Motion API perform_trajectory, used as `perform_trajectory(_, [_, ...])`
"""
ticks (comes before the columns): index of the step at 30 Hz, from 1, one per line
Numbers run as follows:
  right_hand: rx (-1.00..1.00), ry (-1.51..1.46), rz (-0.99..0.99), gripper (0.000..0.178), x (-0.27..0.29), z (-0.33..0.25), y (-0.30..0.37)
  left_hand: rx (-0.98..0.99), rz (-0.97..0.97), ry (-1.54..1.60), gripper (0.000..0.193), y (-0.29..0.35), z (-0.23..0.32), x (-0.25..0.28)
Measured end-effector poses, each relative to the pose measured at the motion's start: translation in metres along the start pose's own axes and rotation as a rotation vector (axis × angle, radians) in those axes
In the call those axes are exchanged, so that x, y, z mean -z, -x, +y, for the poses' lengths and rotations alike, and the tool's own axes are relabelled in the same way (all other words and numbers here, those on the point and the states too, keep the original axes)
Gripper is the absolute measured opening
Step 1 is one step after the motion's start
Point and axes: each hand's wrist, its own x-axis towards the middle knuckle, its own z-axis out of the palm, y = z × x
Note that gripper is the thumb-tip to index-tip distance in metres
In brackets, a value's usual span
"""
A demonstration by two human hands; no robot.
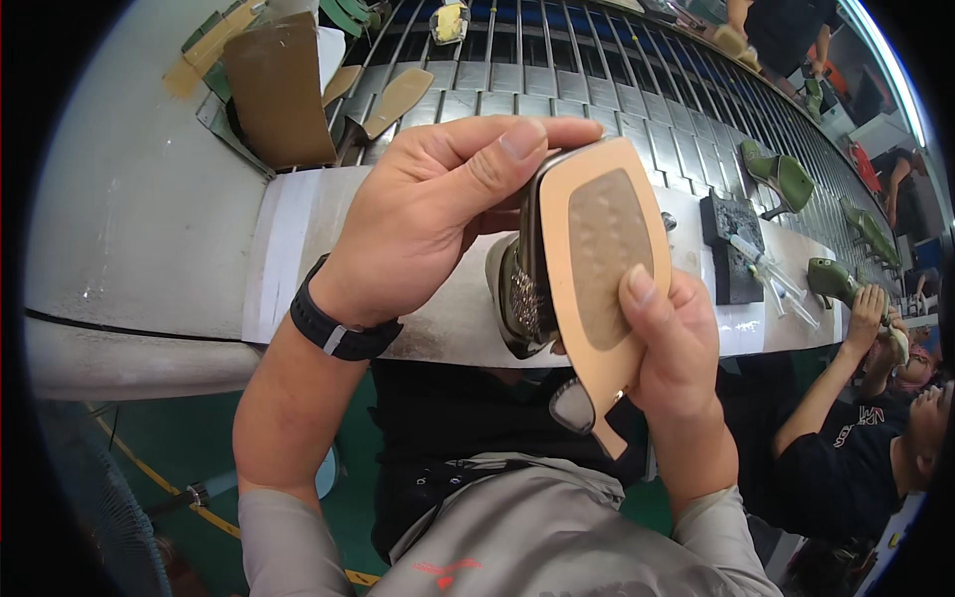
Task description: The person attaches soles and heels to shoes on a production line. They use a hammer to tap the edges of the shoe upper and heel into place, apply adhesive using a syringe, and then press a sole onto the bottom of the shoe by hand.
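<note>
While the right hand (681, 343) clamps one beige, leaf-shaped, tan-panelled insole (609, 264) by its edge, thumb on top, the left hand (428, 204) (whose grip I cannot tell) rests thumb and forefinger together by the upper end of one dark, glittery shoe (524, 298) behind it. Red print marks one grey shirt (527, 522).

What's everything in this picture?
Held shoe: one, dark, between hands
Held sole: one, tan, against it
Loose soles: two, tan, upper left
Cardboard: one, brown, upper left
Small object: one, yellow, top
Conveyor: one, silver, top
Worktable: one, whitish, centre
Other shoes: several, green, right
Block: one, black, right
Syringes: few, clear, at block
Co-workers: several, dark-clothed, right
Wristband: one, black, left wrist
Left hand: one, bare, at sole's top
Right hand: one, bare, holding sole
</note>
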Motion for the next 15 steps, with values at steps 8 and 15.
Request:
perform_trajectory(8, [0.054, 0.142, -0.038, 0.042, 0.018, -0.003, -0.016, -0.136, 0.007, -0.189, 0.051, -0.016, -0.016, 0.001])
perform_trajectory(15, [0.113, 0.165, 0.055, 0.043, 0.019, -0.006, -0.026, -0.219, -0.054, -0.349, 0.049, -0.019, -0.019, 0.000])
